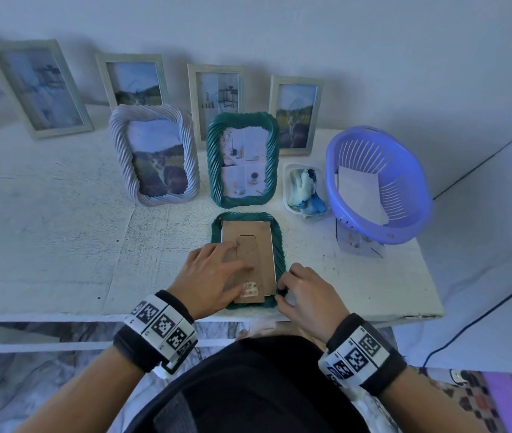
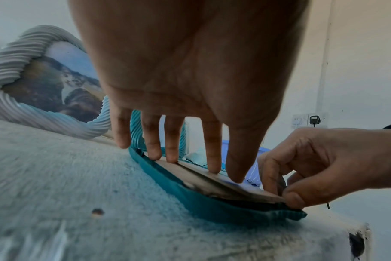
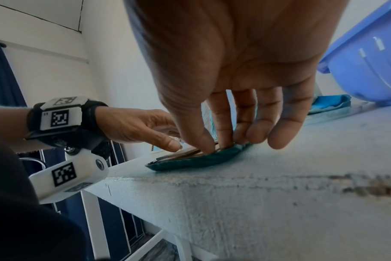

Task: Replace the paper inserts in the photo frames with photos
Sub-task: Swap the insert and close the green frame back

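A green twisted-rim photo frame [image 1: 280, 245] lies face down near the table's front edge. Its brown cardboard backing board [image 1: 259, 239], with a stand flap, faces up. My left hand [image 1: 236, 271] lies on the board with straight fingers [image 2: 173, 141] pressing it down. My right hand [image 1: 281, 294] pinches the near right corner of the backing board [image 2: 214, 184] between thumb and index finger, right at the frame's [image 2: 203, 207] rim. In the right wrist view the right hand's fingertips [image 3: 207, 141] sit on the edge of the frame [image 3: 190, 160], and the left hand [image 3: 141, 128] reaches in from the left.
A white twisted frame [image 1: 117, 142] with a cat photo and a second green frame [image 1: 212, 164] stand behind. Several pale frames lean on the wall. A purple basket [image 1: 410, 170] holding white paper and a small tub [image 1: 287, 195] of blue cloth sit to the right. The table edge [image 1: 357, 312] is just below my hands.
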